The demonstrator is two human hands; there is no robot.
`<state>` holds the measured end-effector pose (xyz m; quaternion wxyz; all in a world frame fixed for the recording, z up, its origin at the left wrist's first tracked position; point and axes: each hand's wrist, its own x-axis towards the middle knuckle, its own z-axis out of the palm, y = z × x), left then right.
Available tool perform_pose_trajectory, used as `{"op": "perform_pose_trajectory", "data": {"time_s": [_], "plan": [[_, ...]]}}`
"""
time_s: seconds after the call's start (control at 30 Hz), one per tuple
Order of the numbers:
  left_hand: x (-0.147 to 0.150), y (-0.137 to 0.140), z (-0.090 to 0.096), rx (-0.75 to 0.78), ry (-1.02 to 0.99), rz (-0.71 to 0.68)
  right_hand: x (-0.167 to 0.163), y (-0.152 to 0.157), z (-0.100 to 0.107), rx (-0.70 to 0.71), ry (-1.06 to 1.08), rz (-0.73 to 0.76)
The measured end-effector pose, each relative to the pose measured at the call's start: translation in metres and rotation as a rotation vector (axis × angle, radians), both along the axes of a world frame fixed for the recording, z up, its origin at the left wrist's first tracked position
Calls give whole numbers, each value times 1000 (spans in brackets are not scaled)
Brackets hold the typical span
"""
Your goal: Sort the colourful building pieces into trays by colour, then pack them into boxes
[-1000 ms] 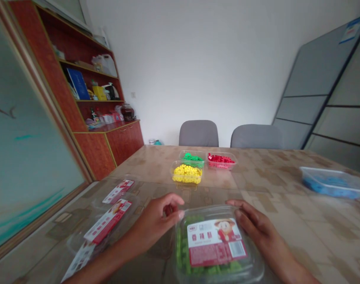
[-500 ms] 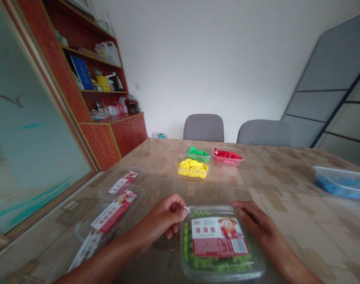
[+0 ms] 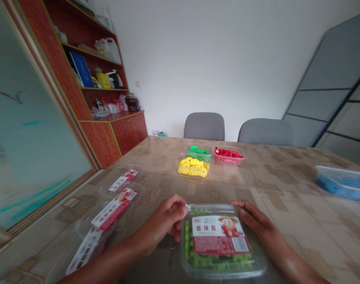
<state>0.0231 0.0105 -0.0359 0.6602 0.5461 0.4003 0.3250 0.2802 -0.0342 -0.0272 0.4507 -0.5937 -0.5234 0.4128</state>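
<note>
Right in front of me on the table is a clear plastic container (image 3: 224, 266) with its lid on, full of light green pieces. A red and white label (image 3: 219, 234) with a cartoon figure covers much of the lid. My left hand (image 3: 170, 215) pinches the lid's far left corner between thumb and bent fingers. At the far right corner, my right hand (image 3: 255, 221) holds the container's rim and side, its fingertips over the edge and its thumb partly hidden.
Clear lids with labels (image 3: 114, 209) lie in a row at the left. Farther back stand open tubs of yellow pieces (image 3: 193, 167), green pieces (image 3: 197, 152) and red pieces (image 3: 228, 154). A tub of blue pieces (image 3: 344, 185) is at the right. Two grey chairs (image 3: 204, 127) stand behind the table.
Both hands keep their places on the container's corners, and the lid is still on. The view has shifted very slightly; nothing else has visibly moved.
</note>
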Motion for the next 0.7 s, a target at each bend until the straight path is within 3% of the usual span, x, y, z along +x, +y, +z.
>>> {"op": "perform_pose_trajectory", "data": {"time_s": [0.23, 0.43, 0.7], "plan": [[7, -3, -4, 204, 108, 88, 1, 2, 4, -24, 29, -12], [9, -6, 3, 74, 58, 138, -4, 1, 2, -63, 149, -29], [12, -8, -7, 0, -71, 180, -5, 1, -5, -156, 393, -6]]}}
